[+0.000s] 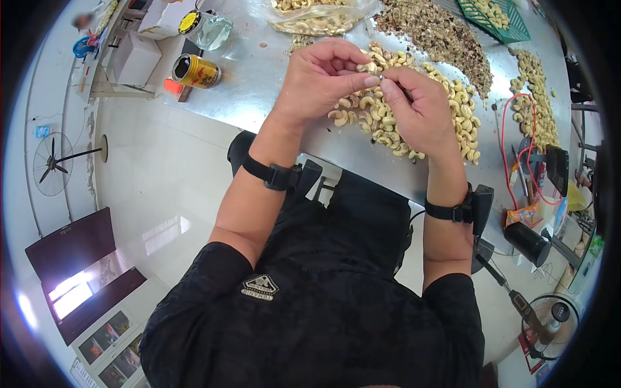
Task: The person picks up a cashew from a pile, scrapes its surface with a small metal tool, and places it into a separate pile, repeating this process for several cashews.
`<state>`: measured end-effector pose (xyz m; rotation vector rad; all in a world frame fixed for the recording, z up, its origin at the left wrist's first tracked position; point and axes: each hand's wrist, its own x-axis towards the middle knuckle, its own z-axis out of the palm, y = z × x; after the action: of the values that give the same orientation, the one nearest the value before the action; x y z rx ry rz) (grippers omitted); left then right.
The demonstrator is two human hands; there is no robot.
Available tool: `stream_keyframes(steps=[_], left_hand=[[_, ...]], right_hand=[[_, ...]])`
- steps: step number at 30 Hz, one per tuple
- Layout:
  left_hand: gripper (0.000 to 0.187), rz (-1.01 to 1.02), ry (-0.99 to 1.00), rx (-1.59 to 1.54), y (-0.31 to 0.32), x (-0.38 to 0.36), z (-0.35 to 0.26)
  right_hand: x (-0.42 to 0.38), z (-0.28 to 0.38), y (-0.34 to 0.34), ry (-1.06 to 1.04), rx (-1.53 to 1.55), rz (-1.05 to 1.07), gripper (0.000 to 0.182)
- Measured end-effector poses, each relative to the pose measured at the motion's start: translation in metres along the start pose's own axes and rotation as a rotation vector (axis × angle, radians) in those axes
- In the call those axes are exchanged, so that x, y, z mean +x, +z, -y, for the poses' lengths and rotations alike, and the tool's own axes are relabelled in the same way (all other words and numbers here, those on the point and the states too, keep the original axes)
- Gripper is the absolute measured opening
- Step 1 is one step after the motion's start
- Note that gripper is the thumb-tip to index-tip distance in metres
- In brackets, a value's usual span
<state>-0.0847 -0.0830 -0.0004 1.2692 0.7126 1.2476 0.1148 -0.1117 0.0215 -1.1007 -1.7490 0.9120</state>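
Observation:
Over the metal table [233, 100], my left hand [323, 81] pinches a pale cashew [369, 67] between thumb and fingers. My right hand [419, 107] is closed around a thin dark tool [408, 96], and its small tip meets the nut near my left thumb. Most of the tool is hidden by my fingers, so its exact kind does not show. Below and around both hands spreads a loose pile of cashews [386, 126], some with brown skin on them.
Brown skin scraps [446, 40] lie heaped beyond the pile. A plastic bag of cashews [317, 24], a green basket [522, 29] and more cashews [538, 97] stand farther out. A can [206, 71] and a jar [217, 32] are at left; a red cable [504, 139] loops at right.

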Motion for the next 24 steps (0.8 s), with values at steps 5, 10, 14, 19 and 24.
stream_keyframes(steps=[5,10,14,19,24], left_hand=[[0.024,-0.013,-0.004,0.030,0.000,0.001,-0.003],[0.024,0.030,0.011,0.091,-0.006,-0.001,-0.004],[0.024,-0.006,0.035,0.116,-0.002,-0.003,-0.006],[0.024,-0.027,0.045,0.038,0.002,-0.003,-0.004],[0.022,-0.055,0.056,-0.024,0.008,-0.003,-0.003]], right_hand=[[0.000,-0.001,0.000,-0.003,-0.021,0.008,0.012],[0.000,-0.001,0.000,0.000,-0.015,0.014,0.012],[-0.001,0.000,0.002,0.032,0.020,-0.017,0.013],[0.001,-0.008,0.005,0.086,0.055,-0.138,0.014],[-0.001,-0.004,0.002,0.034,0.095,-0.021,0.015]])
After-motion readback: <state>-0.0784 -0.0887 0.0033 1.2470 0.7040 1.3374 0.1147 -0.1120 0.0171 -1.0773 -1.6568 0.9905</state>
